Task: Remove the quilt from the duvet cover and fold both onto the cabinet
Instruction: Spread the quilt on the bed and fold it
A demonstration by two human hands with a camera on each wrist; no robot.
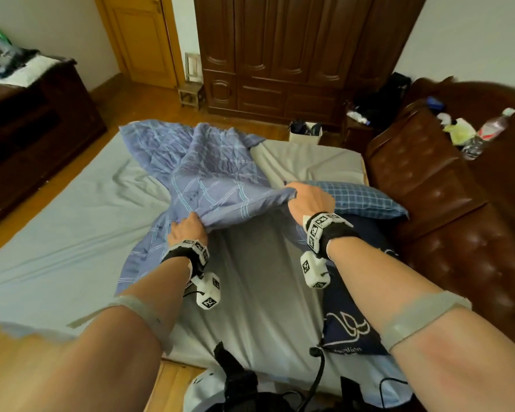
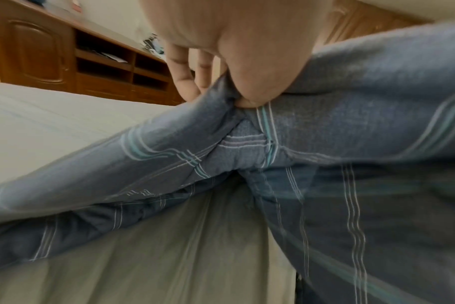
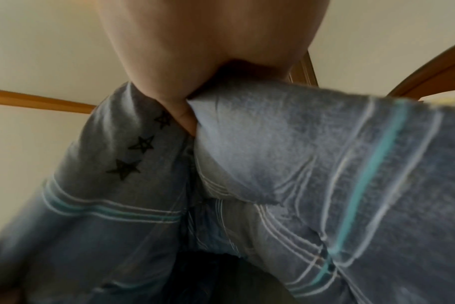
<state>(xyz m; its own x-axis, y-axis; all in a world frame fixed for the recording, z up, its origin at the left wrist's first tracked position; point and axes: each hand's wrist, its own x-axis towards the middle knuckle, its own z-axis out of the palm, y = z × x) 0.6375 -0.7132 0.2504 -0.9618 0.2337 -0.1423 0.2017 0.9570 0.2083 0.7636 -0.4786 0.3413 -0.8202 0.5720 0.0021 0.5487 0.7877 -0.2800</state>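
Far left of the bed (image 1: 57, 233) stands a dark cabinet (image 1: 27, 129), its top heaped with cloth, and a strip of bare wood floor (image 1: 72, 162) runs between the two. The bed's left half is bare pale sheet right out to its edge.

The blue plaid cover (image 1: 202, 179) lies across the middle of the bed, running from the far-left corner, where its end reaches the mattress edge, back toward the person. Whether the quilt is inside it cannot be told.

The left hand (image 1: 188, 230) grips the cover's near edge, the thumb (image 2: 249, 100) pinching a fold against fingers (image 2: 182, 78) curled behind it. That edge is lifted off the sheet, with grey sheet showing in the gap beneath.

The right hand (image 1: 308, 199) is closed on the same edge further right and holds it higher; the wrist view shows cloth bunched in the fist (image 3: 185, 115), with small black stars printed on one fold. The edge spans taut between the two hands.

Just right of the right hand a blue checked pillow (image 1: 366, 200) lies on the bed, and a dark navy cloth (image 1: 348, 322) lies nearer the person. A brown tufted headboard (image 1: 440, 209) bounds the bed's right side, with a bottle (image 1: 488, 132) and clutter on the ledge behind it. Beyond the bed's far end stand a bin (image 1: 305, 133) and a tall dark wardrobe (image 1: 280, 52), with floor between them and the mattress.
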